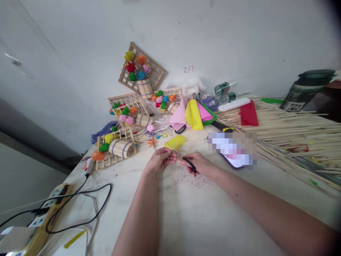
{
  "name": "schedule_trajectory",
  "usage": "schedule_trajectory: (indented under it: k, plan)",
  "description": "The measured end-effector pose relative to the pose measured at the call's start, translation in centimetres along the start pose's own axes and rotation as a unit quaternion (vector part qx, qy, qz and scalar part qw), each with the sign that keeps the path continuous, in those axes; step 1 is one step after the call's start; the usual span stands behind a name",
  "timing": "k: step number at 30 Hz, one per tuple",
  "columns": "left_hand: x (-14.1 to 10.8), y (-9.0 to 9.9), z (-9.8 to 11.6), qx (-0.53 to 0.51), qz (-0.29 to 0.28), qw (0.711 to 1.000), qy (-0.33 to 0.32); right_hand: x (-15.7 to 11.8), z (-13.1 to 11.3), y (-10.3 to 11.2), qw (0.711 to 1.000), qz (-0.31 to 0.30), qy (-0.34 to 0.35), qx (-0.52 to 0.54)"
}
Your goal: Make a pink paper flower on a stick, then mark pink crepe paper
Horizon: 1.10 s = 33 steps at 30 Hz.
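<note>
Black-handled scissors (190,164) are gripped in my right hand (199,164), their blades pointing up and left past the fingertips of my left hand. My left hand (161,160) is closed, thumb and fingers pinched beside the blades; whatever lies between them is too small to make out. Just beyond both hands is a piece of yellow crepe paper (177,142) with a jagged edge. Small pale scraps (194,177) are scattered on the table (186,220) below the scissors. A pink paper flower (150,128) on a stem stands behind my left hand.
Stick lattices with paper flowers (141,69) lean at the back left. Folded coloured paper (194,115), plastic bottles (222,88) and a phone (234,153) lie beyond my hands. Thin wooden sticks (287,131) cover the right side. A power strip (50,209) with cables is at left.
</note>
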State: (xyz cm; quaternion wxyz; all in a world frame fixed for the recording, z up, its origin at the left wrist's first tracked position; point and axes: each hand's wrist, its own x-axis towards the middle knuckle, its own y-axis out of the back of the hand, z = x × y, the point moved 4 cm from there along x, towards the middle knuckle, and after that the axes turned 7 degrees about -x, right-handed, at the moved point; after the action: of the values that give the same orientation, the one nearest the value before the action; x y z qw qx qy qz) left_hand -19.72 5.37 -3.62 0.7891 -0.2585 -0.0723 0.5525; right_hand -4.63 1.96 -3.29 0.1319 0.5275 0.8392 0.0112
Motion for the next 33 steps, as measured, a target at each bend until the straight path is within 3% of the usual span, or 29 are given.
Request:
schedule_trajectory:
  k: [8, 25, 33]
  plan:
    - [-0.07, -0.13, 0.07, 0.014, 0.029, 0.999, 0.009, -0.03, -0.03, -0.09, 1.0, 0.006, 0.0, 0.003]
    - [-0.16, 0.12, -0.08, 0.0, -0.015, 1.0, -0.001, -0.27, -0.42, 0.45, 0.996, -0.068, -0.028, 0.052]
    - [-0.25, 0.01, 0.03, 0.001, -0.021, 1.0, -0.007, -0.28, -0.42, 0.69, 0.996, -0.08, -0.03, 0.018]
